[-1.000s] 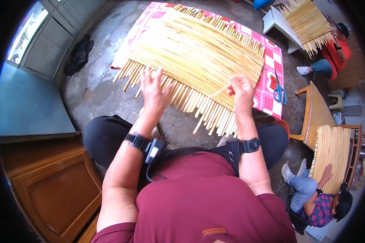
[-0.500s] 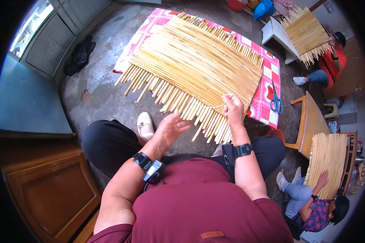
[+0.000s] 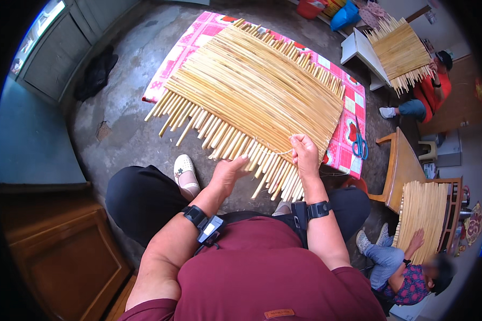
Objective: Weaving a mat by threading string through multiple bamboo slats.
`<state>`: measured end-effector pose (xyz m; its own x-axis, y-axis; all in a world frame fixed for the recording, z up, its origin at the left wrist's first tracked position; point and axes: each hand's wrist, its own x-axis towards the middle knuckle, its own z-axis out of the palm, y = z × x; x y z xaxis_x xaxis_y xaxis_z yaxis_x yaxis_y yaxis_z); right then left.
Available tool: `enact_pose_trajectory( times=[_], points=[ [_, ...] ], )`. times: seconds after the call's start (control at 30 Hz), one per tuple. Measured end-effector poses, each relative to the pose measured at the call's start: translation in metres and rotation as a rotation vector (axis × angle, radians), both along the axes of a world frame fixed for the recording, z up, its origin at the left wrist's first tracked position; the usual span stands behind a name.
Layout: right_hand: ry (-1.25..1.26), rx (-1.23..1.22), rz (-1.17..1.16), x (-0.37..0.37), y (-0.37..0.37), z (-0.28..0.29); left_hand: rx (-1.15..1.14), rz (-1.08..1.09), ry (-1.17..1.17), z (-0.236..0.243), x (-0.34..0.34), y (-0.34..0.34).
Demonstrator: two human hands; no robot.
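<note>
A mat of pale reeds, with uneven stick ends along both long sides, lies on a pink checked cloth. My right hand pinches a pale string at the mat's near edge, toward its right end; a thin needle-like piece stands up from the fingertips. My left hand is lower and to the left, beside the projecting stick ends, thumb apart from its partly hidden fingers. Blue-handled scissors lie on the cloth to the right of the mat.
At upper right a co-worker in red holds another reed mat; at lower right another rests a hand on a third mat. A wooden chair stands right, a cabinet left, dark cloth on the floor.
My left hand has dropped from the mat's surface down and rightward to below the stick ends. My right hand, still pinching, has moved slightly down and left. The camera's view has shifted a little.
</note>
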<state>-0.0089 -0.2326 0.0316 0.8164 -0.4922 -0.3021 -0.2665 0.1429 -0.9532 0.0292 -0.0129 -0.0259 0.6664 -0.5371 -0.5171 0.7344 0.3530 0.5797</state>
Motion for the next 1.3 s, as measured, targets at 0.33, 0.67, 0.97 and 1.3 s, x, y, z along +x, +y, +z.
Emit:
enact_pose_trajectory(
  times=[0.33, 0.67, 0.97, 1.3],
  points=[
    [0.033, -0.036, -0.022, 0.002, 0.003, 0.001, 0.079, 0.116, 0.024, -0.004, -0.004, -0.007],
    [-0.073, -0.036, -0.033, 0.011, 0.024, 0.014, 0.068, 0.071, 0.042, -0.006, -0.005, -0.005],
    [-0.184, -0.167, 0.208, 0.041, 0.061, 0.016, 0.09, 0.041, 0.058, -0.009, -0.004, -0.004],
    [-0.173, -0.128, 0.264, 0.057, 0.053, -0.008, 0.031, 0.006, 0.038, -0.002, -0.005, 0.0]
  ],
)
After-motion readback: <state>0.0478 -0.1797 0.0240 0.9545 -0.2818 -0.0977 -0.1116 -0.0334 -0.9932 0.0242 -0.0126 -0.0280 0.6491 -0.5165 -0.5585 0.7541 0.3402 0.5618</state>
